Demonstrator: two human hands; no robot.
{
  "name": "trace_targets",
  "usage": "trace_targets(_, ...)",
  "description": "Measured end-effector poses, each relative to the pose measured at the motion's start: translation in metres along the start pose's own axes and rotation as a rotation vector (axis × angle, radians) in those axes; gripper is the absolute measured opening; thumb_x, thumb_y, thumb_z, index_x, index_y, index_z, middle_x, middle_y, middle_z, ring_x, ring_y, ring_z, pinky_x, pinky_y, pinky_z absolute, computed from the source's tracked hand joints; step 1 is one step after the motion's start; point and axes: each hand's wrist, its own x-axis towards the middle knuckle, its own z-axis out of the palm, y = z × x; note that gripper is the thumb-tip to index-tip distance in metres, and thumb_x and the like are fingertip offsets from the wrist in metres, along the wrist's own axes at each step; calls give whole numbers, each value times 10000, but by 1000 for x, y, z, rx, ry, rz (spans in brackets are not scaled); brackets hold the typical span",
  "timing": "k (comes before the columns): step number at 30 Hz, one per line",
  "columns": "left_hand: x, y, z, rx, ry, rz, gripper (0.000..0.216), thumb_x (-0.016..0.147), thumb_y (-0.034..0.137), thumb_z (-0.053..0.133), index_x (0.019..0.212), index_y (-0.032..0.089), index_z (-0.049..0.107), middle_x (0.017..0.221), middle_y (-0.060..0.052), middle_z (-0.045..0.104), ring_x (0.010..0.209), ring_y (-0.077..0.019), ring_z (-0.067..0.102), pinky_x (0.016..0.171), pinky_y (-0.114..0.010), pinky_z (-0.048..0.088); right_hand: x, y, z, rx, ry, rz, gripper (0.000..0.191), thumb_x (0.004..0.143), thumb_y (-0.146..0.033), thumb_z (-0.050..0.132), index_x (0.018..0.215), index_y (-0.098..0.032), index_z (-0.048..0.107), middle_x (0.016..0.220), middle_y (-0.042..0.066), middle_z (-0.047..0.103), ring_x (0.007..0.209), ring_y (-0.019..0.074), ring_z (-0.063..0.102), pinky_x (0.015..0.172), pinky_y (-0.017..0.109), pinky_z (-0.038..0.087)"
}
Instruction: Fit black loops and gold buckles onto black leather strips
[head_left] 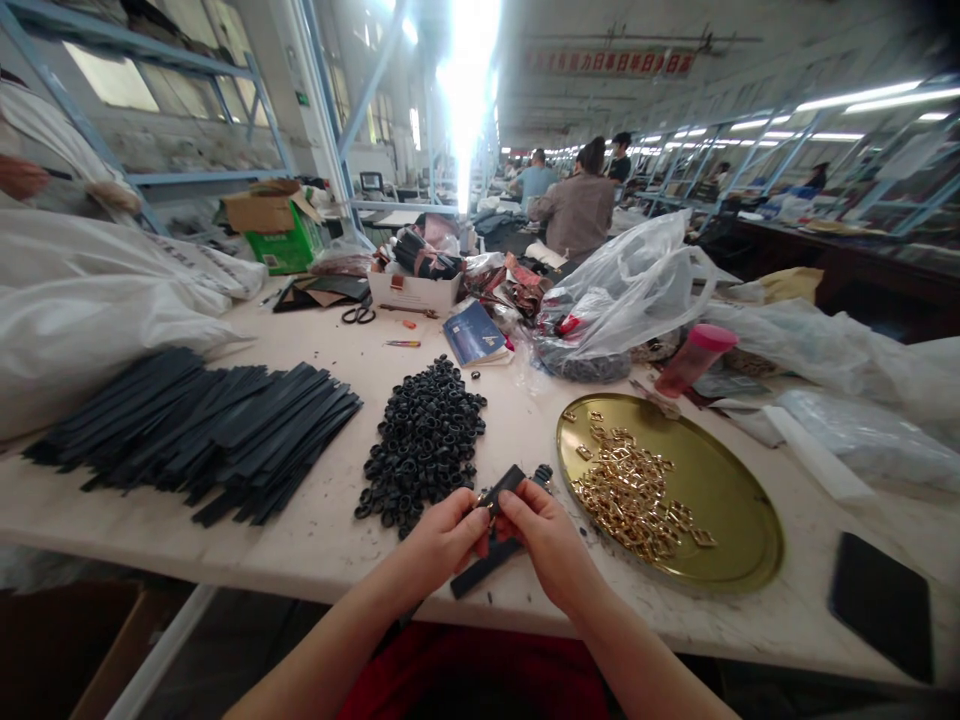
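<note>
Pale tabletop (341, 360) underlies fingers (519, 512) pinching a flat strip (502, 486).

At the far left of the bench (322, 342) there is a green box (277, 247) with brown flaps. Scissors (358, 314) lie beside a white box (412, 294). To its right is a blue booklet (472, 333), then a clear plastic bag (626, 285). A pink-lidded bottle (691, 360) is farther right.

Glare from a blown-out light strip (469, 90) floods the upper middle, while tube lights (859, 95) glow at right. Soft, faint shadows mark the counter (517, 430). The background blurs hazily; the edges stretch.
</note>
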Motion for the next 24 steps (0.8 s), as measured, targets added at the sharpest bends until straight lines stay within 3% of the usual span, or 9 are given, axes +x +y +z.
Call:
trace_targets(3, 1, -1, 3, -108, 12, -42, 279, 795, 437, 408, 707, 172, 420, 537, 53, 462, 390, -50, 325, 369, -174, 243, -1, -1, 1, 14, -24, 48, 250, 704, -409, 589, 705, -165, 536, 578, -37, 524, 512, 90, 469, 532, 229, 396)
trace_targets(9, 0, -6, 7, -112, 51, -69, 268, 784, 424, 427, 694, 173, 402, 528, 52, 487, 375, -44, 330, 367, -174, 230, -7, 1, -1, -418, 77, -253, 133, 710, -299, 578, 688, -176, 535, 617, -21, 528, 595, 124, 480, 575, 251, 383)
trace_targets(15, -4, -4, 4, -65, 6, -37, 255, 789, 398, 445, 691, 163, 439, 525, 55, 490, 377, -43, 347, 367, -169, 242, -11, -5, -1, -15, -180, 91, 178, 684, -220, 602, 846, -168, 549, 720, -13, 593, 634, 116, 539, 620, 255, 417)
trace_targets(20, -7, 0, 0, -134, -23, -67, 323, 755, 471, 477, 669, 163, 426, 480, 63, 469, 362, -37, 325, 362, -170, 217, -14, -12, 4, 209, -230, 170, 200, 624, -167, 647, 808, -170, 570, 691, -21, 610, 570, 99, 559, 591, 236, 413)
trace_targets(24, -6, -4, 0, -154, -7, -117, 346, 728, 497, 498, 655, 174, 401, 444, 71, 464, 337, -34, 306, 347, -164, 196, -13, -7, 5, 274, -175, 235, 231, 596, -133, 634, 815, -171, 568, 693, -26, 599, 566, 90, 554, 558, 211, 401)
